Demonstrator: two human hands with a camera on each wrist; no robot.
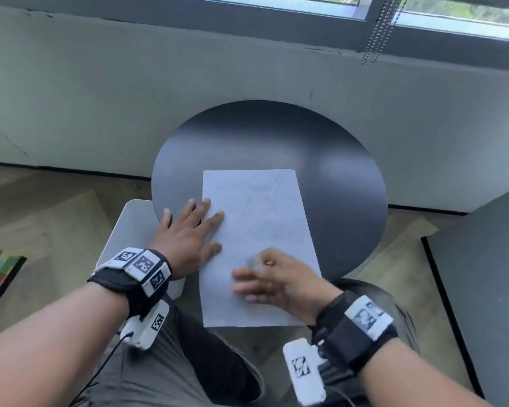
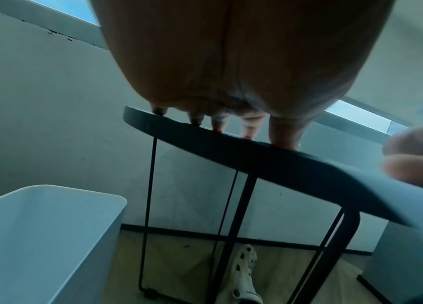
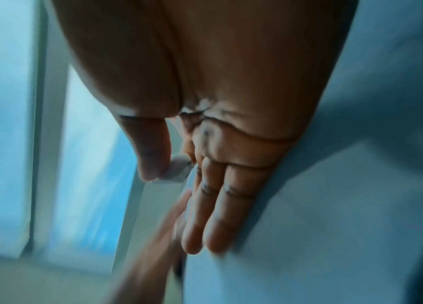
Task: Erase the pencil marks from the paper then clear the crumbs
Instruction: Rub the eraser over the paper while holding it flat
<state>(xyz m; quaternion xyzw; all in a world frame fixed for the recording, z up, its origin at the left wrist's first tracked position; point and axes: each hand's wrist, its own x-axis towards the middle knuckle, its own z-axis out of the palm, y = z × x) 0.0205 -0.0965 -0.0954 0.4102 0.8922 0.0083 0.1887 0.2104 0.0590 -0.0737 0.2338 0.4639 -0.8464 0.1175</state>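
round black table [image 1: 276, 136] with white paper [image 1: 256, 218] flat on top

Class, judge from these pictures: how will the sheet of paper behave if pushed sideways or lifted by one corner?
The paper looks thin and creased, so it would probably flop. Its near end overhangs the smooth round table, so it may slide; the left hand lies flat on its edge, likely pinning it.

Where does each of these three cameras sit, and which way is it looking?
Head: worn on the head, looking down at the white sheet of paper on the round black table; both forearms and hands show.
Left wrist: looks along the left hand at the table edge, above a white plastic bin.
Right wrist: looks along the right hand, pinching a small white eraser.
Shared: the table.
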